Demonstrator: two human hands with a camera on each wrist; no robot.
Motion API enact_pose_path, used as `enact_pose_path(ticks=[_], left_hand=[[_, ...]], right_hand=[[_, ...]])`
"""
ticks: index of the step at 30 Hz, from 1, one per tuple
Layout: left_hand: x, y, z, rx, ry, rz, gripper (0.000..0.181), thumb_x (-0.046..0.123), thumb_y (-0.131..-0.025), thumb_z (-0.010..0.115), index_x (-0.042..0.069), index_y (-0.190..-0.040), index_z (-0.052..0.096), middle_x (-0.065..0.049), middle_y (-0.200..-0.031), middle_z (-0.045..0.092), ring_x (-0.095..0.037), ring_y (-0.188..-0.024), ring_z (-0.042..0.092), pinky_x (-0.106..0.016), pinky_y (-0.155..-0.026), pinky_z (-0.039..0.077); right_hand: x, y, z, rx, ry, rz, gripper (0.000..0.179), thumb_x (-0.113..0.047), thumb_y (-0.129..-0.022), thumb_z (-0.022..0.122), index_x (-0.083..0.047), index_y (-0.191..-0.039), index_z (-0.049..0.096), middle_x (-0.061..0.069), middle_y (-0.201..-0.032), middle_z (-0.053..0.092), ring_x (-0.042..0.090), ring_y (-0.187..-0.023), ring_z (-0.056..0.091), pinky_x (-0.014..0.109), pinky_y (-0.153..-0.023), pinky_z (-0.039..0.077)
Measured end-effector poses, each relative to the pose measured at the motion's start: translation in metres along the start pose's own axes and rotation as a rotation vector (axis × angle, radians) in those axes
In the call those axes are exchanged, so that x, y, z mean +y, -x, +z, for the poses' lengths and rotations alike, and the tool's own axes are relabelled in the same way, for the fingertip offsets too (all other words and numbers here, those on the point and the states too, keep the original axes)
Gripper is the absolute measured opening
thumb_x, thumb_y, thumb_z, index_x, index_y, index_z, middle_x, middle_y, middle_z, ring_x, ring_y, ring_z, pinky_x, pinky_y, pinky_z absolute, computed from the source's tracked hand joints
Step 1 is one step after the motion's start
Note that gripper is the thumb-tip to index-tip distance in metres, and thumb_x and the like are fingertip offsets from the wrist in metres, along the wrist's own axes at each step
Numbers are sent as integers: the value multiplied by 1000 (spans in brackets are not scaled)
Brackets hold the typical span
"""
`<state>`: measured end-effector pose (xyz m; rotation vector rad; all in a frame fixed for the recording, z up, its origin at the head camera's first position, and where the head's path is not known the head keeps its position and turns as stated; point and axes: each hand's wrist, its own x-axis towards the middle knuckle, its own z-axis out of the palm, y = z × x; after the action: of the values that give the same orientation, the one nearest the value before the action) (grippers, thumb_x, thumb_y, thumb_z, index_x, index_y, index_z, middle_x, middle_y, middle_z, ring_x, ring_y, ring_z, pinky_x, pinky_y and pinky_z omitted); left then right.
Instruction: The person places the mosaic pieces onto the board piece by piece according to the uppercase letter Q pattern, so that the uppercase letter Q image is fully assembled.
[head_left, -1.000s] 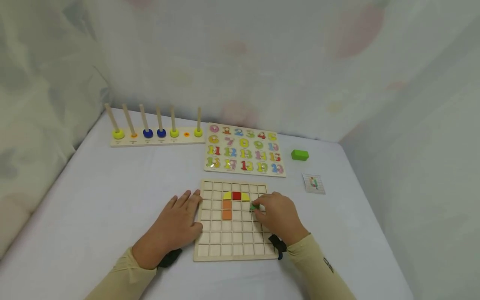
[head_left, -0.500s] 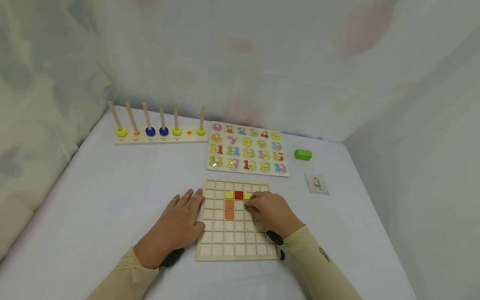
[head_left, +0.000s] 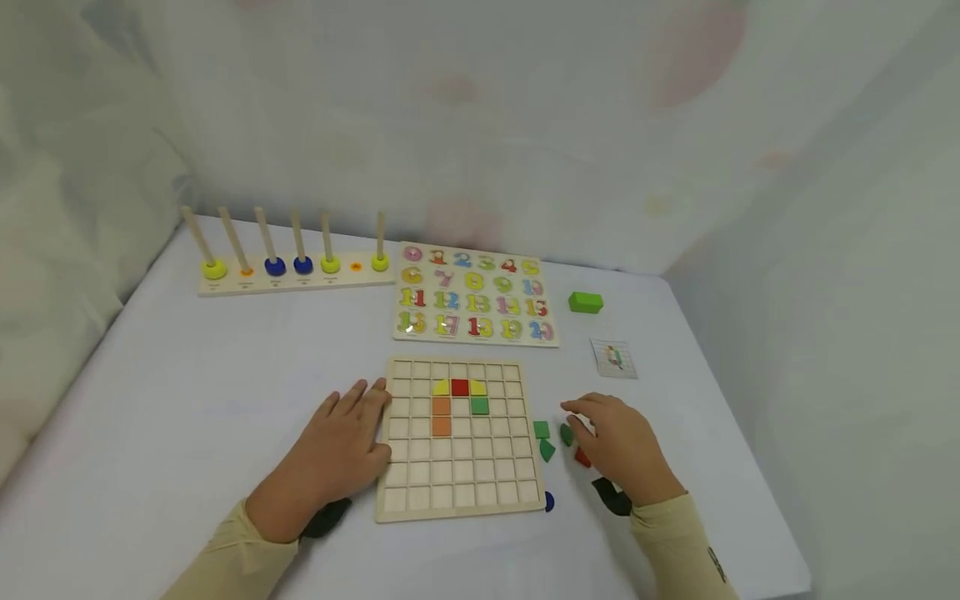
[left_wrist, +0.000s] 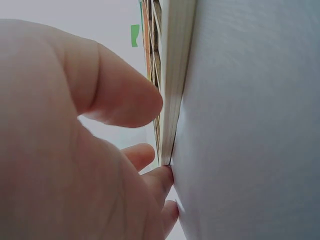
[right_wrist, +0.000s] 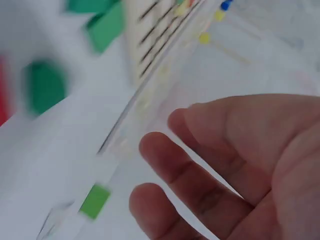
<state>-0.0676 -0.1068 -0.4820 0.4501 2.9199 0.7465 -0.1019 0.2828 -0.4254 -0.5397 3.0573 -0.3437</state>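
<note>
A wooden board (head_left: 462,472) with rows of little square holes lay flat on the white table (head_left: 300,333). The left hand (head_left: 337,442) rested by the left side of the board, fingers long and a bit spread, their tips at its edge. It had hold of nothing.

In the second row from the far side, a red square (head_left: 460,387) sat between a yellow piece (head_left: 441,387) and another yellow piece (head_left: 477,387). Two orange squares (head_left: 441,416) sat in a line under the left yellow one, and a green square (head_left: 480,406) sat under the right one.

The right hand (head_left: 618,437) was up over the table, right of the board. Its fingers were softly bent, with a gap by the thumb, and it held nothing. Close to it lay two round-sided green pieces (head_left: 547,451), a loose green square (head_left: 542,429) and a red piece (head_left: 582,457). A blue piece (head_left: 550,502) lay by the board's near right corner.

Farther back were a number board (head_left: 474,293), a stand with sticks and rings (head_left: 300,279), a bright green block (head_left: 585,302) and a small picture card (head_left: 613,358)
</note>
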Motion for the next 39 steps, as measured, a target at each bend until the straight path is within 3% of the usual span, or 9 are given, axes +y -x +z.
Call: enact_pose_path(ticks=[4,9,16,19,23,27,31,35,39], left_hand=[[-1,-1,0,-2,-8,4,59,17,-96,58,-3,-150,48,-24,-165,41,-48,-152,36,-69,-121,26],[-1,-1,1,6,-14,8,57,16,-96,58,-3,-149,49,-24,-164,42,-48,-152,36,-69,-120,26],[-4,0,2,13,4,1,58,17,-96,58,-4,-149,50,-25,-164,42,-49,-152,35,-69,-121,26],[-4,-1,2,5,11,4,59,17,-96,57,-4,-150,49,-24,-165,41,-49,-152,35,-69,-121,25],[-3,-1,2,-6,20,6,59,15,-97,55,-2,-153,47,-23,-165,41,-48,-153,33,-69,-121,24],[0,-1,2,9,26,10,60,14,-96,54,-2,-154,48,-22,-165,42,-47,-153,34,-69,-121,24],[2,-2,4,31,31,16,60,14,-95,53,-3,-152,49,-22,-164,44,-47,-152,36,-68,-121,26],[2,-1,3,42,28,18,59,13,-95,52,-4,-152,49,-23,-163,44,-47,-152,37,-68,-121,26],[2,1,0,35,23,11,60,12,-96,53,-4,-154,48,-23,-163,44,-47,-152,36,-68,-121,26]], right_hand=[[13,16,6,-23,15,39,25,-14,-95,82,-14,-119,83,0,-115,77,24,-101,70,41,-75,61],[12,23,23,-52,30,-21,27,-19,-93,85,-16,-120,82,1,-117,75,23,-105,69,41,-81,62],[1,4,40,-17,97,-181,31,-10,-91,86,-14,-122,83,2,-123,76,22,-98,70,37,-77,61],[1,-6,43,12,129,-212,29,-11,-88,89,-12,-117,84,3,-120,78,24,-96,72,37,-75,61],[1,-17,42,17,128,-179,22,-14,-86,91,-11,-107,85,3,-111,80,23,-91,73,35,-70,61],[-2,-20,35,5,99,-92,15,-14,-85,90,-13,-98,84,1,-98,79,18,-81,69,30,-60,56],[-14,-20,25,57,71,-62,14,-15,-82,88,-16,-94,82,-3,-93,77,13,-77,64,27,-55,51],[-38,-24,21,93,24,-210,13,-15,-81,87,-18,-93,81,-5,-97,79,14,-82,68,28,-62,54],[-60,-33,28,82,11,-394,10,-13,-81,85,-17,-90,82,-4,-93,79,14,-76,67,27,-61,54]])
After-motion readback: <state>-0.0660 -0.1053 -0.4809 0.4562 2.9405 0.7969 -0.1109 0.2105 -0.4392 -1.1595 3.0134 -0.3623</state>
